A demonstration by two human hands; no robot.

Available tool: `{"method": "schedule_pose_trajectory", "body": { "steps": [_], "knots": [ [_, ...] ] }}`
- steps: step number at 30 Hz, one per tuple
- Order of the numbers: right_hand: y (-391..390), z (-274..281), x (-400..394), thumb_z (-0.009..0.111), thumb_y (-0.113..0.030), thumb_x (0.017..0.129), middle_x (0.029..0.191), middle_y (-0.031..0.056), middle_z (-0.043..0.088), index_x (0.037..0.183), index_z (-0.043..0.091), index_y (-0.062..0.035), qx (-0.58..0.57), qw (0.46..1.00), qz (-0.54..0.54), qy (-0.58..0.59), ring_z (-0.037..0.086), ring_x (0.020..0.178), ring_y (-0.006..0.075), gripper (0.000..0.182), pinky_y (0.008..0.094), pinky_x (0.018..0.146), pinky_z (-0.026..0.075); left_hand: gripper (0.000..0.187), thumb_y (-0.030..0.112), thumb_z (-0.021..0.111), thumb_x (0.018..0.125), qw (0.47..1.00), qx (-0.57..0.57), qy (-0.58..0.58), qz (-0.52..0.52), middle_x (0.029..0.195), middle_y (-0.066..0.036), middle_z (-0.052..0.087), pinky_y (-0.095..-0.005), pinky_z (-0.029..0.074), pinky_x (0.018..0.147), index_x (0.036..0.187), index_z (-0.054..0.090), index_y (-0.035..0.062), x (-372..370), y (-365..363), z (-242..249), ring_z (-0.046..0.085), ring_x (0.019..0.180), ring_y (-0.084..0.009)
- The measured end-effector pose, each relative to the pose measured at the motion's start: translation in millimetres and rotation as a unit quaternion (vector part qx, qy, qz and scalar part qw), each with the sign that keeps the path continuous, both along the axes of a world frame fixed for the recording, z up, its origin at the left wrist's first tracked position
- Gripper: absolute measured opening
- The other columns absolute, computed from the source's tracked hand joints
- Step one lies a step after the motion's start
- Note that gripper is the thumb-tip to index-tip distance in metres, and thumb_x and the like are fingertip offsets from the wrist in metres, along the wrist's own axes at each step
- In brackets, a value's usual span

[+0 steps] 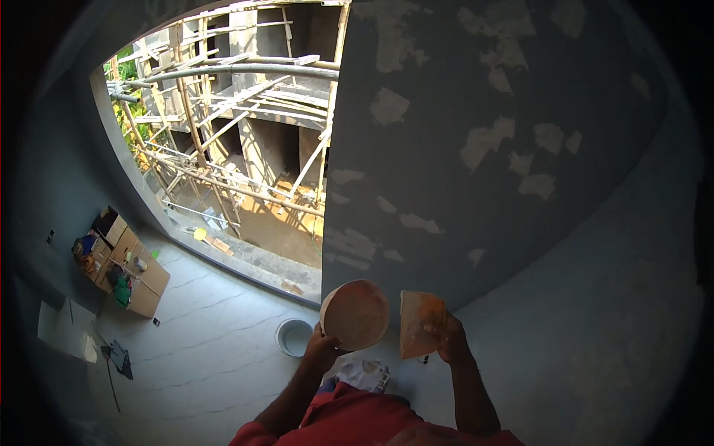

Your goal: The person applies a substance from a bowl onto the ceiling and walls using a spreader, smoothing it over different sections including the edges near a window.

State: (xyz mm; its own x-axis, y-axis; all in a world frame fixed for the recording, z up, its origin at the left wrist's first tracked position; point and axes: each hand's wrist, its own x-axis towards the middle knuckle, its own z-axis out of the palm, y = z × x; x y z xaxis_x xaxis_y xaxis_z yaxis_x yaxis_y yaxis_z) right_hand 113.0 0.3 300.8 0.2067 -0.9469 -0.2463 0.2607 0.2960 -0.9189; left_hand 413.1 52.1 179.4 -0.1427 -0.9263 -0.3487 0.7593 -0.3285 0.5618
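- At lower centre, a bowl (355,316) is being pinched by the left hand (320,352).
- Right of it, a scraper (415,331) is being gripped by the right hand (452,342).
- Left of these, a bucket (295,338) is being supported by the floor (216,327).

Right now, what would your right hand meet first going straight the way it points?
The right hand would probably meet the patched grey wall, its flat tool leading; depth is unclear.
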Motion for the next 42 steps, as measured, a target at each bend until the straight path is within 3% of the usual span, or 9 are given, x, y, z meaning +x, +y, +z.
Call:
{"method": "schedule_pose_trajectory", "body": {
  "steps": [13,17,19,21,22,24,27,39,42],
  "knots": [
    [-2.4,9.4,16.8,0.071,-0.017,0.088,0.111,0.0073,0.063,0.126,0.056,0.0020,-0.020,0.982,0.078,0.169,0.061,0.102,0.0157,0.045,0.0336,0.092,0.051,0.085,0.002,0.057,0.064,0.999,-0.021,-0.034,0.036,0.133,-0.022,0.043,-0.0575,0.057,0.088,0.143,0.026,0.0028,-3.1,-7.2,6.1,0.053,0.121,-0.0421],
    [-14.5,23.3,14.3,0.067,-0.019,0.090,0.100,0.0095,0.069,0.118,0.061,-0.0007,-0.108,0.915,0.103,0.376,0.065,0.093,0.0158,0.034,0.0334,0.084,0.052,0.089,0.004,0.057,0.060,0.996,-0.046,-0.045,0.058,0.130,-0.021,0.046,-0.0494,0.060,0.084,0.143,0.026,0.0019,-8.7,-5.4,30.1,0.055,0.119,-0.0372],
    [-18.6,44.4,22.4,0.065,-0.022,0.090,0.091,0.0219,0.068,0.109,0.061,-0.0012,-0.160,0.857,0.126,0.474,0.069,0.085,0.0336,0.028,0.0389,0.079,0.053,0.083,0.006,0.059,0.061,0.991,-0.054,-0.101,0.068,0.125,-0.018,0.051,-0.0415,0.058,0.086,0.140,0.032,0.0007,-12.3,-6.4,42.9,0.059,0.113,-0.0320],
    [-18.4,67.8,36.3,0.063,-0.021,0.090,0.086,0.0239,0.067,0.106,0.061,-0.0019,-0.191,0.814,0.149,0.527,0.068,0.082,0.0400,0.025,0.0439,0.076,0.053,0.083,0.004,0.058,0.061,0.988,-0.052,-0.128,0.071,0.123,-0.017,0.052,-0.0379,0.056,0.087,0.140,0.033,-0.0004,-15.1,-6.1,55.5,0.059,0.112,-0.0290],
    [-19.9,67.5,40.1,0.063,-0.021,0.090,0.086,0.0239,0.067,0.106,0.061,-0.0019,-0.180,0.818,0.156,0.523,0.068,0.082,0.0400,0.025,0.0439,0.076,0.053,0.083,0.004,0.058,0.061,0.988,-0.039,-0.131,0.069,0.123,-0.017,0.052,-0.0379,0.056,0.087,0.140,0.033,-0.0004,-16.7,-5.9,55.2,0.059,0.112,-0.0290],
    [-22.0,63.8,44.2,0.061,-0.018,0.090,0.079,0.0220,0.067,0.108,0.062,-0.0041,-0.306,0.728,0.191,0.583,0.068,0.078,0.0410,0.023,0.0474,0.070,0.054,0.082,0.003,0.057,0.061,0.978,-0.074,-0.172,0.091,0.123,-0.016,0.053,-0.0351,0.055,0.086,0.140,0.034,-0.0012,-21.2,-5.1,54.0,0.059,0.112,-0.0270],
    [-23.6,57.5,57.9,0.059,-0.015,0.091,0.074,0.0197,0.067,0.105,0.062,-0.0063,-0.320,0.663,0.226,0.638,0.069,0.073,0.0392,0.017,0.0493,0.066,0.054,0.081,0.003,0.057,0.062,0.978,-0.076,-0.171,0.088,0.123,-0.016,0.053,-0.0345,0.055,0.084,0.139,0.035,-0.0018,-25.6,-2.5,56.5,0.058,0.111,-0.0258],
    [-20.9,12.9,95.0,0.057,-0.010,0.086,0.066,0.0134,0.066,0.099,0.063,-0.0079,-0.401,0.546,0.195,0.709,0.069,0.060,0.0348,0.014,0.0428,0.053,0.056,0.076,0.001,0.056,0.067,0.976,-0.059,-0.192,0.082,0.123,-0.016,0.052,-0.0337,0.054,0.086,0.139,0.033,-0.0018,-43.7,6.1,51.0,0.059,0.109,-0.0244],
    [-9.8,4.1,99.4,0.057,-0.010,0.084,0.069,0.0145,0.068,0.102,0.064,-0.0067,-0.415,0.551,0.228,0.687,0.071,0.065,0.0335,0.019,0.0408,0.057,0.057,0.074,0.001,0.055,0.069,0.974,-0.088,-0.187,0.093,0.123,-0.016,0.052,-0.0333,0.054,0.086,0.139,0.033,-0.0019,-48.2,4.9,51.2,0.059,0.109,-0.0242]
  ]
}}
